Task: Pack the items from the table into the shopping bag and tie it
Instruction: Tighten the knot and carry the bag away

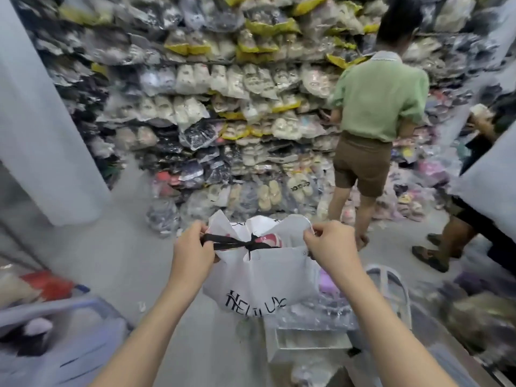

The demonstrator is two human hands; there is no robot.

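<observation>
A footwear shop or stockroom is indicated by shelves [195, 62] crammed with plastic-bagged slippers [192, 76], and by bagged sandals [268, 194] piled on the floor [125, 247].

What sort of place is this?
Probably a footwear stockroom or wholesale shop: bagged slippers are stacked high, sandals lie at floor level, and the left hand holds a black ribbon on a shopping bag that the right hand pinches.

- Shopping bag [259, 277]: white, matt, cloth-like.
- Ribbon [229, 243]: black fabric, matt.
- Wall of packets [212, 107] at twelve o'clock: glossy clear plastic.
</observation>
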